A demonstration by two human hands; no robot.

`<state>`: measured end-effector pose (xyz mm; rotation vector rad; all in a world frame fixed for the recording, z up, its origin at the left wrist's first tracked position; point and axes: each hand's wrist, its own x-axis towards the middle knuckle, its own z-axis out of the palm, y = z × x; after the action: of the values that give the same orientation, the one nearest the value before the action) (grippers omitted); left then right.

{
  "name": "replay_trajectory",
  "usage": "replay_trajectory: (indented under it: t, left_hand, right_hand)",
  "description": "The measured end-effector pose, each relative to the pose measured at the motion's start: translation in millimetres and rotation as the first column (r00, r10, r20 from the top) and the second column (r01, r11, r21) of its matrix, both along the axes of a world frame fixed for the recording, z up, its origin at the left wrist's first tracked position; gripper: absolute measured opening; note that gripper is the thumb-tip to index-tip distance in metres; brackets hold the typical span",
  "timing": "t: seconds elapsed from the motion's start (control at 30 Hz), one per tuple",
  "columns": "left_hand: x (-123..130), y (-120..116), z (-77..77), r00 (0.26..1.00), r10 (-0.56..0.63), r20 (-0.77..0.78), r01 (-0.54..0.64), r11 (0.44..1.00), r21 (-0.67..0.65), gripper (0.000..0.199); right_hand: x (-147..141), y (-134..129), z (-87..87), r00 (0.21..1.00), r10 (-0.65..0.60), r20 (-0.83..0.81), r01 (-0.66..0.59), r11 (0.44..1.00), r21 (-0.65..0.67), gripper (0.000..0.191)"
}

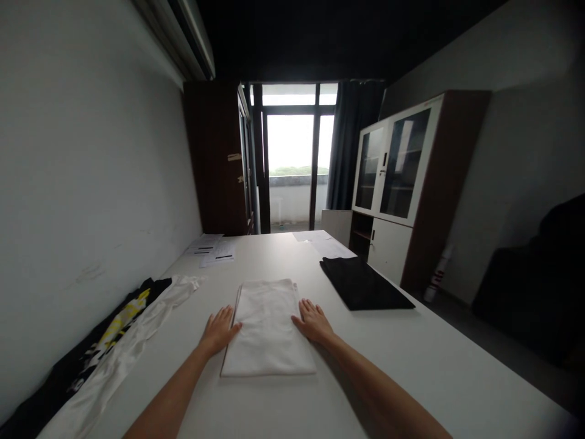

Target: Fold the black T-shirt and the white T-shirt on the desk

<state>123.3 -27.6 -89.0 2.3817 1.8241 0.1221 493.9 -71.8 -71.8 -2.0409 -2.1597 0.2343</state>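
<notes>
A folded white cloth [269, 332] lies flat in a neat rectangle on the white table [365, 372], between my two hands. Along its left edge rests my left hand [220, 332], fingers stretched forward and the thumb on the cloth's border. My right hand [314, 322] is flat at the opposite edge, its thumb also touching the cloth. Neither hand grips anything. To the right of the cloth lies a folded black cloth [363, 283], apart from my right hand.
Along the left wall lie a black garment with yellow print [116, 326] and a crumpled white satiny cloth [137, 341]. Printed papers [217, 251] sit at the far left corner, more sheets [331, 246] at the far right. A glass-door cabinet [402, 177] stands beyond the table's right edge.
</notes>
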Motion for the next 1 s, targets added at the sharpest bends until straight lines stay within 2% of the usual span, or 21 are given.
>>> replay_trajectory:
  t: [0.2,0.47,0.77,1.0]
  left_hand:
    - [8.8,19.3,0.6,0.999,0.026,-0.018,-0.025,0.999,0.019,0.077]
    - [15.1,47.8,-4.0,0.999,0.050,0.001,-0.050,0.998,0.039,0.074]
    - [23.7,83.0,-10.2,0.997,0.083,0.012,-0.083,0.996,0.035,0.070]
    - [26.9,105.9,-10.4,0.996,0.087,0.017,-0.088,0.996,0.035,0.065]
  right_hand:
    - [4.2,23.4,1.4,0.999,-0.045,-0.012,0.045,0.999,0.004,0.082]
    - [10.9,47.3,-3.8,0.999,-0.036,0.009,0.036,0.999,0.027,0.080]
    - [12.9,66.3,3.5,1.000,-0.020,0.001,0.020,1.000,-0.002,0.073]
    - [17.4,90.9,-0.4,1.000,-0.030,0.009,0.029,1.000,0.007,0.072]
